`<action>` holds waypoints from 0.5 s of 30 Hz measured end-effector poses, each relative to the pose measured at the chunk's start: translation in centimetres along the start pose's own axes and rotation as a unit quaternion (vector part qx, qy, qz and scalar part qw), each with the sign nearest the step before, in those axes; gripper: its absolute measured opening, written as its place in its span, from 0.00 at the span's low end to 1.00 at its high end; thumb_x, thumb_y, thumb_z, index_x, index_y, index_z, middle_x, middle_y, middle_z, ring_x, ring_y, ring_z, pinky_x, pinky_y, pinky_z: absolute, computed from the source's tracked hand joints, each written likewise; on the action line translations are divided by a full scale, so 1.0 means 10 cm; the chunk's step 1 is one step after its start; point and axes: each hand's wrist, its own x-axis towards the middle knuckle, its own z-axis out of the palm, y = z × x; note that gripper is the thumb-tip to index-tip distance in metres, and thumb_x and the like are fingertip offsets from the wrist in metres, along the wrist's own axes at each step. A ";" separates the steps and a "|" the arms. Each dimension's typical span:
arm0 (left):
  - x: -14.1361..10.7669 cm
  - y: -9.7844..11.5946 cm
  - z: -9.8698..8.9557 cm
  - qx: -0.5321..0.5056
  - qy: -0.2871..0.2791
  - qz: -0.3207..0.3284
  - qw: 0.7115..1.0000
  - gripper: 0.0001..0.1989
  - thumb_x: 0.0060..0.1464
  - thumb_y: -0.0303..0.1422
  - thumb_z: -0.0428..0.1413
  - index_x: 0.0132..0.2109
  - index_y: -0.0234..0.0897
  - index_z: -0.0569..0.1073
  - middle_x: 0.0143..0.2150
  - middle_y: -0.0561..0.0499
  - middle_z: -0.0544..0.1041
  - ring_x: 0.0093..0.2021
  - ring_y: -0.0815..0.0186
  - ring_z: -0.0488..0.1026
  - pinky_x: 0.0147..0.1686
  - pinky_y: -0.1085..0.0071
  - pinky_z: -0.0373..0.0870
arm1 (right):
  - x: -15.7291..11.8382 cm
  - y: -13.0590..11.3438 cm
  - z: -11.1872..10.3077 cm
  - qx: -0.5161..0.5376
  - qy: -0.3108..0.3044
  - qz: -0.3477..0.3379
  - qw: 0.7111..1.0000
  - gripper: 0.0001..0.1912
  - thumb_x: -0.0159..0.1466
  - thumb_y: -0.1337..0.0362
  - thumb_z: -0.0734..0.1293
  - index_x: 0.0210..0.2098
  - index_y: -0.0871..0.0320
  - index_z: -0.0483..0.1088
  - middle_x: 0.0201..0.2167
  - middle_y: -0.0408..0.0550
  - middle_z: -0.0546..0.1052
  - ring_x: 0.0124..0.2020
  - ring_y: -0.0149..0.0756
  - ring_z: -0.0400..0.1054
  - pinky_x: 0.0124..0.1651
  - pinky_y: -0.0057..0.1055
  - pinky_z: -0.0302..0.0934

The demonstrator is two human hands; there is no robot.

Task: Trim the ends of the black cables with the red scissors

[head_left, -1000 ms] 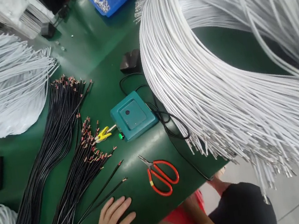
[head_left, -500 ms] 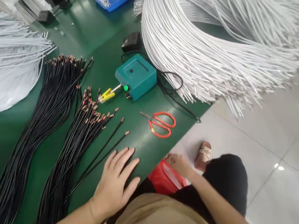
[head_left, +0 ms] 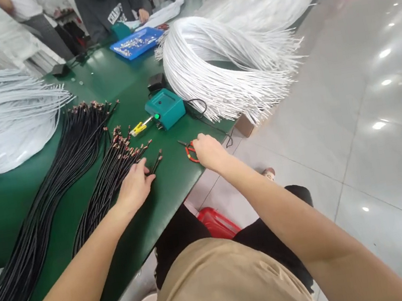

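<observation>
My left hand (head_left: 135, 185) lies over the black cables, thumb apart from its fingers, so it looks open. Two loose black cables (head_left: 157, 161) with stripped ends poke out beyond it. Next to it spreads a bundle of black cables (head_left: 96, 197) with bare copper and reddish tips. My right hand (head_left: 209, 151) is closed around the handles of orange-handled scissors (head_left: 191, 154) near the table's edge; part of the handles is hidden by the fingers. Beyond both hands stands a teal box-shaped device (head_left: 166, 109) with a yellow clip-like piece (head_left: 138, 128) in front.
A larger black cable bundle (head_left: 47, 169) lies left on the green table (head_left: 165, 191). White cables (head_left: 197, 80) arch over the right side, their ends overhanging the edge. A blue tray (head_left: 136, 43) holds small parts. Across the table is a person in a dark sweatshirt (head_left: 99, 14).
My right hand has come up from the red thing by my lap to the scissors. My left hand has shifted forward over the cables. The view has tilted up, showing people behind.
</observation>
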 end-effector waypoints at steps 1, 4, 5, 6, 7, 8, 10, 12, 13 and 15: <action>-0.01 0.03 0.00 -0.006 -0.021 0.014 1.000 0.21 0.58 0.35 0.48 0.57 0.30 0.65 0.41 0.43 0.72 0.40 0.58 0.71 0.44 0.60 0.68 | -0.11 0.03 -0.01 0.012 -0.005 0.007 1.000 0.12 0.56 0.78 0.61 0.38 0.67 0.72 0.43 0.63 0.71 0.41 0.45 0.67 0.41 0.36 0.58; -0.13 0.22 0.00 -0.029 -0.063 0.063 0.996 0.15 0.58 0.34 0.46 0.46 0.34 0.73 0.37 0.46 0.70 0.37 0.61 0.70 0.42 0.64 0.68 | -0.57 0.20 -0.01 0.066 -0.017 0.024 0.997 0.10 0.56 0.73 0.62 0.36 0.62 0.73 0.38 0.54 0.74 0.35 0.39 0.69 0.36 0.32 0.59; -0.20 0.31 -0.01 -0.051 -0.071 0.072 0.994 0.14 0.58 0.34 0.46 0.44 0.36 0.73 0.38 0.47 0.70 0.38 0.61 0.70 0.43 0.64 0.67 | -0.75 0.27 0.00 0.095 -0.021 0.032 0.995 0.11 0.57 0.71 0.63 0.38 0.59 0.73 0.36 0.50 0.74 0.33 0.36 0.69 0.35 0.30 0.60; -0.28 0.41 -0.01 -0.088 -0.081 0.074 0.990 0.13 0.58 0.34 0.46 0.43 0.37 0.73 0.39 0.47 0.70 0.39 0.61 0.70 0.43 0.63 0.67 | -0.93 0.35 0.04 0.143 -0.034 0.042 0.988 0.11 0.57 0.69 0.64 0.39 0.57 0.73 0.33 0.46 0.75 0.31 0.34 0.68 0.34 0.29 0.60; -0.36 0.51 -0.01 -0.143 -0.106 0.077 0.981 0.13 0.59 0.35 0.46 0.42 0.37 0.73 0.39 0.47 0.71 0.40 0.61 0.70 0.44 0.64 0.66 | -1.10 0.42 0.09 0.275 -0.053 0.075 0.957 0.11 0.57 0.68 0.65 0.40 0.57 0.72 0.31 0.45 0.75 0.30 0.33 0.68 0.33 0.29 0.60; -0.44 0.61 -0.01 -0.212 -0.142 0.075 0.964 0.12 0.58 0.36 0.47 0.42 0.38 0.73 0.39 0.48 0.72 0.40 0.62 0.70 0.43 0.65 0.66 | -1.25 0.48 0.16 0.407 -0.067 0.108 0.905 0.12 0.56 0.66 0.66 0.41 0.57 0.72 0.32 0.46 0.75 0.30 0.32 0.68 0.32 0.29 0.60; -0.58 0.81 0.03 -0.351 -0.240 0.041 0.904 0.11 0.57 0.37 0.51 0.43 0.38 0.73 0.39 0.49 0.74 0.40 0.64 0.70 0.42 0.67 0.65 | -1.46 0.56 0.32 0.634 -0.078 0.140 0.757 0.14 0.56 0.61 0.68 0.42 0.59 0.70 0.33 0.47 0.75 0.29 0.32 0.69 0.28 0.28 0.58; -0.66 0.98 0.09 -0.446 -0.289 -0.013 0.847 0.11 0.55 0.37 0.55 0.42 0.36 0.73 0.37 0.50 0.74 0.37 0.66 0.68 0.39 0.70 0.64 | -1.56 0.56 0.47 0.767 -0.058 0.141 0.623 0.17 0.55 0.56 0.70 0.39 0.60 0.70 0.32 0.47 0.73 0.28 0.30 0.67 0.28 0.27 0.56; -0.68 1.05 0.12 -0.482 -0.299 -0.041 0.823 0.11 0.54 0.37 0.56 0.42 0.36 0.73 0.35 0.51 0.73 0.35 0.68 0.67 0.37 0.71 0.63 | -1.58 0.54 0.54 0.805 -0.042 0.141 0.574 0.18 0.54 0.54 0.71 0.37 0.60 0.70 0.30 0.46 0.72 0.27 0.29 0.66 0.28 0.27 0.56; -0.65 1.18 0.19 -0.538 -0.301 -0.088 0.783 0.11 0.53 0.38 0.58 0.40 0.35 0.73 0.32 0.52 0.71 0.31 0.71 0.64 0.33 0.73 0.61 | -1.55 0.48 0.61 0.848 -0.013 0.145 0.510 0.19 0.55 0.50 0.70 0.33 0.60 0.70 0.27 0.43 0.69 0.25 0.28 0.63 0.29 0.27 0.54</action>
